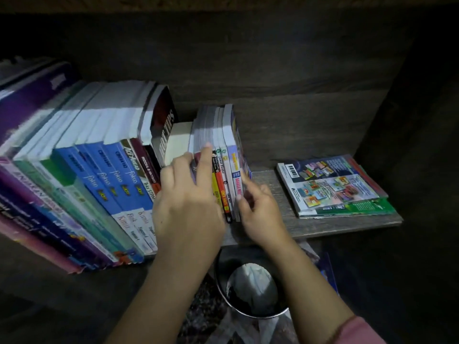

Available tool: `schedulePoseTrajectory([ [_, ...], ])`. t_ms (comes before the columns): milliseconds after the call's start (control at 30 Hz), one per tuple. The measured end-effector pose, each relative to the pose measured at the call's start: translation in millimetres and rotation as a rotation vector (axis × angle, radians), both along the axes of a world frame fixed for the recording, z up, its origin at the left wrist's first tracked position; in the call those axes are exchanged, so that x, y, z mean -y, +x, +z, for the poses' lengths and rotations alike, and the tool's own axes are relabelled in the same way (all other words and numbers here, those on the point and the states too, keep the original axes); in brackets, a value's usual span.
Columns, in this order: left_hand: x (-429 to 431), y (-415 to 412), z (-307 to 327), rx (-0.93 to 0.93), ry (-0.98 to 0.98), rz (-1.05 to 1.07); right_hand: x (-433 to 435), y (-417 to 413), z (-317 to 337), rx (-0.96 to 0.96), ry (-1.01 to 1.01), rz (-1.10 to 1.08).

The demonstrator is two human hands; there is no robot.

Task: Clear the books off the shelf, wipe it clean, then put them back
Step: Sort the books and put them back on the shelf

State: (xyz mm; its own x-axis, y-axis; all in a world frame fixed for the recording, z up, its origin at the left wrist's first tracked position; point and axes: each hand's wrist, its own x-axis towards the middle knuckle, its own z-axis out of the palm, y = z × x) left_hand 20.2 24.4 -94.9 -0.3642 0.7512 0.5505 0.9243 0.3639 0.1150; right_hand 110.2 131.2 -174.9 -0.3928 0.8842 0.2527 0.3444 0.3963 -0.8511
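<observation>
mostly the scene is dim, and the top and side walls of the cupboard fade into black. the long row of tall books [99, 157] runs off the left edge, so its far end is cut off, and the purple and pink spines nearest the camera are too blurred to read. a black and red book [162, 120] leans at the right end of that row, its lower part hidden behind the left hand [188, 202]. the small books [223, 135], the ones being handled, stand upright on the shelf [323, 227] just right of the leaning book, near the shelf's middle; the lower halves of their spines are partly covered by both hands. the left hand's grip is closed over this clump: the index finger lies up along the spines and the other fingers hook into the gap on the clump's left side, with the thumb out of sight. the right hand [258, 214] is smeared by motion, but its grip is bent against the outermost cover on the right, thumb at the spine edge, so the clump sits pinched between the two hands. a flat stack of books [332, 187] lies well apart at the shelf's right end. below the shelf stands a round bin [250, 291] with pale plastic inside, its near rim partly hidden by the right forearm, and a pink sleeve [357, 331] is cut off at the bottom edge.
</observation>
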Motion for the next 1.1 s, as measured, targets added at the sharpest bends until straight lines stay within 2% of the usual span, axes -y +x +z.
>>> schedulePoseTrajectory([
  [200,2.6,-3.2,-4.7,0.008,0.039,-0.032,2.4,13.0,6.8,0.186,-0.090,-0.009],
  [400,4.7,4.8,9.2,0.175,-0.066,-0.002,20.4,48.3,18.7,0.385,-0.115,-0.180],
  [567,3.7,11.7,11.2,0.313,-0.031,-0.004,13.0,88.4,15.1,0.438,-0.059,-0.319],
  [633,0.7,14.6,5.5,0.306,-0.012,0.016,4.4,98.5,9.2,0.385,-0.097,-0.423],
  [767,-10.3,20.3,-8.2,0.250,0.070,0.066,-18.0,102.4,1.1,0.197,-0.315,-0.576],
  [933,-22.7,26.5,-14.1,0.214,0.162,0.100,-38.4,99.8,3.8,-0.185,-0.555,-0.772],
  [1000,-25.1,26.4,-15.1,0.194,0.178,0.107,-43.7,93.9,-0.2,-0.322,-0.593,-0.827],
  [1100,-25.6,23.8,-16.8,0.176,0.197,0.118,-49.3,86.1,0.6,-0.376,-0.655,-0.840],
])
